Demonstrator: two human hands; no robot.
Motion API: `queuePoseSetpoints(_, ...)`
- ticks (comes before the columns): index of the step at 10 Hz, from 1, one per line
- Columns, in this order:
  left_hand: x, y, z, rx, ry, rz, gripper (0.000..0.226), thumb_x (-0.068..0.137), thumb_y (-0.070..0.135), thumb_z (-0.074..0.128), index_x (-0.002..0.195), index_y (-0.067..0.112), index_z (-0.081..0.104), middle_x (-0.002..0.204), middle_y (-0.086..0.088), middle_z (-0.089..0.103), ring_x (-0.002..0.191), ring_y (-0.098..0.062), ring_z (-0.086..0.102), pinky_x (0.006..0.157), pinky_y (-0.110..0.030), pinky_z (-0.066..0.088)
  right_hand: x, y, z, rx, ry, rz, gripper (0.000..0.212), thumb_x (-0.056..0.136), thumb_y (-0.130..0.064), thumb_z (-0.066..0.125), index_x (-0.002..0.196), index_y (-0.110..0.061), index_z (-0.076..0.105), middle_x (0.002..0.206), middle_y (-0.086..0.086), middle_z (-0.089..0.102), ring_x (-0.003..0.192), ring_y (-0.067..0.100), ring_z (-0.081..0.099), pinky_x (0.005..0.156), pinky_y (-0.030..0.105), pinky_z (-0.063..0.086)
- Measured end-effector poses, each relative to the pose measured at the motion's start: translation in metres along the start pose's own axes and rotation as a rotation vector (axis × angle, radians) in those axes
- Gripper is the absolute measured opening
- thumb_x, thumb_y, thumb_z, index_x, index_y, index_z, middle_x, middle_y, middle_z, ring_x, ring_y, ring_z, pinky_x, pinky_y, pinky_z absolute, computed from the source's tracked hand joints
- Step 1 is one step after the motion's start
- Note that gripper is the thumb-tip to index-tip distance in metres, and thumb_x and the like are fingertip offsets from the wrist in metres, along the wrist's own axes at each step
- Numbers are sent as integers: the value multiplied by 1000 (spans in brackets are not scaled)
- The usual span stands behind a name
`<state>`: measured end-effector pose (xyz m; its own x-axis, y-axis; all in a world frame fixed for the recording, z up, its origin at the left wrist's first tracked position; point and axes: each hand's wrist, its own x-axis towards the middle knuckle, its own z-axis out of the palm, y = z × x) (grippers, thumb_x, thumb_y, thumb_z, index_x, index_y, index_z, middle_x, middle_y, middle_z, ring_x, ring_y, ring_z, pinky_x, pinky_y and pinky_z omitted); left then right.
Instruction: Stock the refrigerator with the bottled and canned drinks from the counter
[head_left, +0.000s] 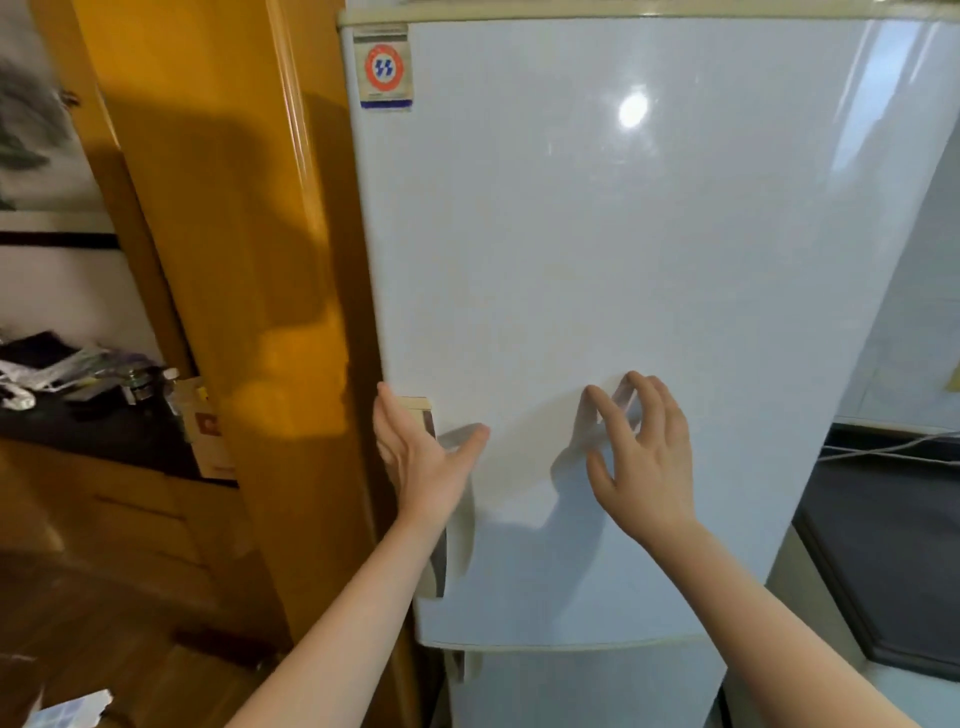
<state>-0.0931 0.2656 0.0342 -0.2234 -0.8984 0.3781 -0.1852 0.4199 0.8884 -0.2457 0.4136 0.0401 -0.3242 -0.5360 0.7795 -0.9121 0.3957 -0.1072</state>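
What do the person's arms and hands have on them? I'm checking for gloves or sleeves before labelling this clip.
Nothing worn shows. The left hand and right hand are bare, with no gloves, rings or watch visible. Both forearms are bare up to the frame edge, so no sleeves are seen.

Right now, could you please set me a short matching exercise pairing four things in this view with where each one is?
Things:
1. left hand
2. right hand
3. round sticker
4. wooden panel

Places:
A. top left corner of the refrigerator door
B. at the door's left edge, by the handle
C. left of the refrigerator
D. in front of the door's lower middle, fingers spread

Pairs: 1-B, 2-D, 3-A, 4-C
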Motion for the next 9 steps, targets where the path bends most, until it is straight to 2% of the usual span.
queuePoseSetpoints(2,56,-13,32,36,8,-41,126,63,46,83,148,35,-9,157,7,2,144,-25,7,113,-45,20,12,23,28,-112,-110,-72,65,69,-21,71,131,-13,55,146,23,37,133,42,35,95,55,38)
queuePoseSetpoints(3,82,-20,42,27,-46,-59,125,62,46,83,148,36,-7,158,7,3,145,-26,8,113,-45,21,18,26,41,-201,-161,-58,69,71,-26,71,135,-16,50,150,19,32,138,38,30,97,61,35)
queuePoseSetpoints(5,122,-21,60,45,-136,-89,125,63,47,84,149,33,-5,159,4,4,146,-27,9,116,-48,20,31,31,65,-272,-159,-45,80,63,-27,76,137,-15,48,152,20,28,139,38,25,97,68,31)
queuePoseSetpoints(6,130,-28,67,64,-137,-82,122,63,50,83,148,37,-4,159,4,4,146,-29,10,115,-51,21,32,36,73,-298,-161,-64,82,63,-27,75,139,-16,46,153,19,26,141,37,20,98,68,29)
queuePoseSetpoints(7,127,-30,68,84,-146,-76,121,64,52,81,148,39,-6,159,5,2,146,-29,8,116,-51,20,33,36,73,-293,-162,-54,82,63,-28,75,139,-16,46,152,19,27,141,38,22,98,69,28)
queuePoseSetpoints(8,118,-23,68,92,-122,-95,118,69,53,77,149,34,-9,159,3,-2,146,-29,5,116,-48,17,32,30,67,-240,-140,-81,76,66,-30,74,136,-15,50,151,19,30,139,40,29,97,68,31)
queuePoseSetpoints(9,73,-35,76,83,42,18,101,81,52,64,151,23,-3,159,-2,4,146,-26,6,115,-39,12,38,30,45,76,-69,-15,56,73,-22,74,126,-12,58,143,14,42,134,35,38,102,54,36)
